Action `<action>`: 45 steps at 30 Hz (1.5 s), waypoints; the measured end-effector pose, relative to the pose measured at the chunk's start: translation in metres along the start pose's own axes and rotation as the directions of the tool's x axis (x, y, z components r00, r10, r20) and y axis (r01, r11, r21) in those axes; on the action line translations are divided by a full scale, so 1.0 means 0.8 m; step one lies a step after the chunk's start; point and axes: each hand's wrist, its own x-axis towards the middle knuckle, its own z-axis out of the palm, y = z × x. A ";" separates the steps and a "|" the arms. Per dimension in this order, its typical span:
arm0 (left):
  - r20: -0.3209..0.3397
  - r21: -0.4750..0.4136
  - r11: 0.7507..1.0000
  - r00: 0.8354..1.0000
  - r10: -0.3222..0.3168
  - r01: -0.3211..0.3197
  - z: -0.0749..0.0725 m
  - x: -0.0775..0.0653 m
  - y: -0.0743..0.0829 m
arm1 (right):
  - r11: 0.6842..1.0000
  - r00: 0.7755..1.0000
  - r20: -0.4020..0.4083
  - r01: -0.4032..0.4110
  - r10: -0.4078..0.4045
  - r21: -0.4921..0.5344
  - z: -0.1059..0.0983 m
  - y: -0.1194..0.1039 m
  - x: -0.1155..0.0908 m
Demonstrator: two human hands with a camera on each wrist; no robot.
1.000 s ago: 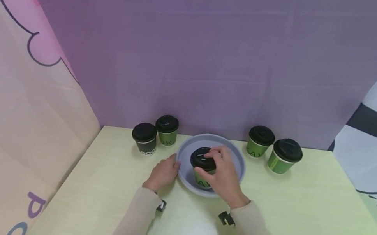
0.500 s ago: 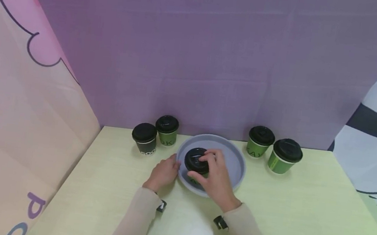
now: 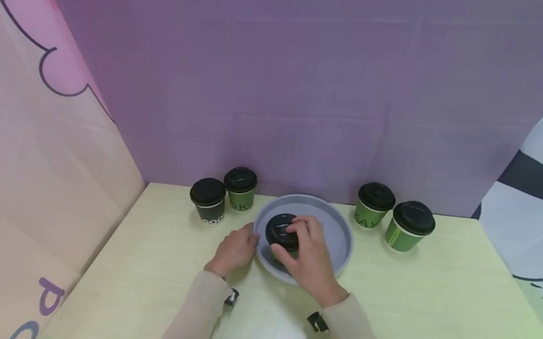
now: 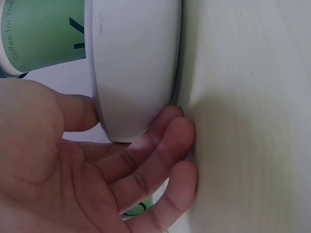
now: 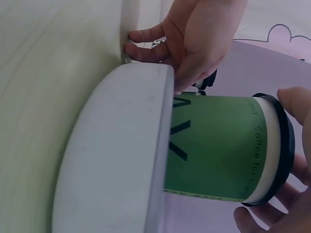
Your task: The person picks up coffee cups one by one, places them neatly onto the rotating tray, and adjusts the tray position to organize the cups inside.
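A round grey-lilac plate (image 3: 335, 231) with a raised rim lies near the back of the table. My left hand (image 3: 235, 251) grips its left rim, thumb on the edge and fingers curled against the outside and underside (image 4: 138, 167). Within the plate, left of its middle, stands a green paper coffee cup (image 5: 218, 145) with a black lid (image 3: 280, 230). My right hand (image 3: 311, 262) holds this cup by the lid from the right, thumb and fingers spread around the lid's edge. The cup's base is hidden behind the rim in the right wrist view.
Left of the plate stand a black lidded cup (image 3: 209, 210) and a green lidded cup (image 3: 241, 197). Two more green cups stand to the right, one farther back (image 3: 370, 213), one nearer (image 3: 404, 236). A purple cloth wall (image 3: 282, 80) closes off the table's back edge.
My right hand has shifted the coffee cup left on the plate over the first half second; since then it is nearly still. The left hand stays at the rim.
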 end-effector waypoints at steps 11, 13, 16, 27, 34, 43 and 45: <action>0.056 -0.009 1.000 0.998 -0.025 0.026 -0.009 -0.003 0.003 | 0.999 0.999 0.021 0.037 -0.037 0.011 -0.017 -0.003 0.006; 0.065 -0.009 1.000 0.998 -0.021 0.022 -0.011 -0.003 0.002 | 0.999 0.999 0.025 0.024 -0.025 0.033 -0.022 -0.002 0.008; 0.086 -0.015 1.000 0.996 -0.012 0.013 -0.012 -0.003 0.002 | 0.999 1.000 0.023 -0.003 0.002 0.053 -0.031 0.005 0.012; 0.134 -0.044 0.999 0.991 0.028 -0.022 -0.015 -0.005 0.004 | 0.995 0.989 -0.112 -0.089 0.094 0.046 -0.087 0.061 0.024; 0.174 -0.083 0.997 0.985 0.020 -0.005 -0.014 -0.007 0.003 | 0.975 0.961 -0.166 -0.219 0.221 0.034 -0.126 0.097 0.019; 0.161 -0.084 0.996 0.987 0.012 0.001 -0.011 -0.002 0.000 | 0.926 0.896 -0.248 -0.378 0.368 0.011 -0.164 0.135 0.007; 0.161 -0.083 0.996 0.987 0.005 0.008 -0.010 -0.001 0.000 | 0.916 0.882 -0.262 -0.401 0.391 0.018 -0.169 0.144 0.003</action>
